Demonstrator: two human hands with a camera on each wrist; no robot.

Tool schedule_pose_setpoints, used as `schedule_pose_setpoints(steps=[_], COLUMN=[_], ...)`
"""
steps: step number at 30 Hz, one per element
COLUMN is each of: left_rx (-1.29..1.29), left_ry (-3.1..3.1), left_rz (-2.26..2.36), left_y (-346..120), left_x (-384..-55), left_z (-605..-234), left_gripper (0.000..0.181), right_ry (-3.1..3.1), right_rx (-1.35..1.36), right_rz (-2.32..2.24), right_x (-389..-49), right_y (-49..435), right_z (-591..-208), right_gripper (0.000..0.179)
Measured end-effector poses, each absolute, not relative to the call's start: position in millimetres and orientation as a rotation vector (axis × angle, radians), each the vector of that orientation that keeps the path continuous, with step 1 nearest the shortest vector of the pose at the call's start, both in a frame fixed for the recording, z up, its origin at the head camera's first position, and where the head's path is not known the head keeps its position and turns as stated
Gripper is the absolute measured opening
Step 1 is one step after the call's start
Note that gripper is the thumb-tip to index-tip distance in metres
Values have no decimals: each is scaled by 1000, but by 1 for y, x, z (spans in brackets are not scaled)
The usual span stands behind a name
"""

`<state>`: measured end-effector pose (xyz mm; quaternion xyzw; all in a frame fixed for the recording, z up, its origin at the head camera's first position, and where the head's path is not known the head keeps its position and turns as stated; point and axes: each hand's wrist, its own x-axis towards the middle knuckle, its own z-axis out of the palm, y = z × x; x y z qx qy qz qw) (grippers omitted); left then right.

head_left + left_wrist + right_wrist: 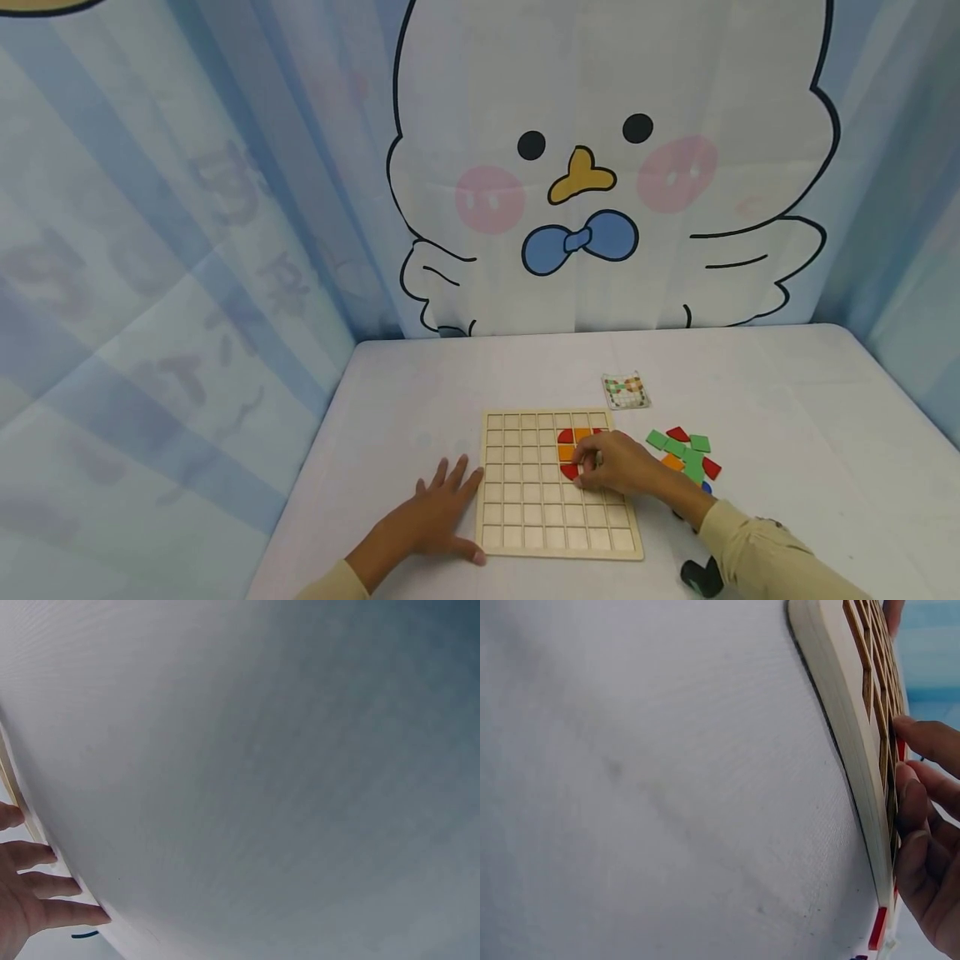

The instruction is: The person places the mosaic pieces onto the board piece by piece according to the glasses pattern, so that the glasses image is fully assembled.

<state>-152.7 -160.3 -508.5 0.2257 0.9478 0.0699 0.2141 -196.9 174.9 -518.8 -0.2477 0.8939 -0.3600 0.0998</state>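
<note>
A square wooden grid board [517, 500] lies on the table. Red and orange tiles fill several cells near its upper right, among them an orange tile [566, 452] and a rounded red tile [566, 436]. My right hand [618, 464] is over these cells, thumb and index finger pinching another red tile [570, 472] at the grid. In the right wrist view, that tile's red edge [900, 748] shows between the two fingertips. The palm hides some cells. Fingers spread, my left hand [442, 512] rests at the board's left edge, its thumb by the near corner.
Right of the board lies a loose pile of green, red, orange and blue tiles [693, 462]. A small patterned card [626, 391] sits behind the board's far right corner. A black object [701, 577] is partly under the right sleeve. A printed curtain [577, 292] hangs behind the table.
</note>
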Motion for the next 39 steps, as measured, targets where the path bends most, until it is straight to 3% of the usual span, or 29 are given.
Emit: schedule_pose_setpoints(steps=[16,29,39], left_rx=[641,638,651], left_ry=[2622,2620,2615], left_rz=[205,206,220], left_y=[-161,-163,-162], left_x=[-155,-153,-151], left_z=[-508,-509,-507], left_gripper=[121,121,121], right_ry=[2557,2608,2587], right_rx=[-823,-439,-402], right_rz=[-1185,-1237,-1204], right_x=[-205,-215,-215], right_y=[197,240,272], right_z=[-523,-512,-511], right_gripper=[14,24,29])
